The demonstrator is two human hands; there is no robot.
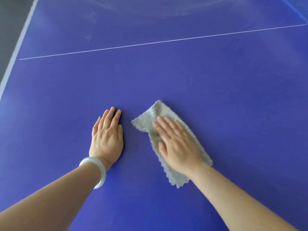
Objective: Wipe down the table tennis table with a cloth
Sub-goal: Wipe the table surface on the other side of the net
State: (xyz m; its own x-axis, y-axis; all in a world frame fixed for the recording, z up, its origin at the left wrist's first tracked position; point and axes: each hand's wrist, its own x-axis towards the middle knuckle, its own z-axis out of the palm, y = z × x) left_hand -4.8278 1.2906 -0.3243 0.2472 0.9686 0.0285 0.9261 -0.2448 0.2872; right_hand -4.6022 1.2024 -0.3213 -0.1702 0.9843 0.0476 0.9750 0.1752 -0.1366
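The blue table tennis table (216,77) fills the view. A grey fuzzy cloth (158,112) lies flat on it, a little right of centre. My right hand (176,142) presses down on the cloth with straight fingers spread over it. My left hand (107,135) rests flat on the bare table to the left of the cloth, fingers straight and together, not touching the cloth. A pale bangle (96,170) sits on my left wrist.
A thin white centre line (150,43) crosses the table beyond my hands. The white-edged table border (18,45) runs along the left, with dark floor (10,22) past it. Pale streaks (141,12) show on the far surface.
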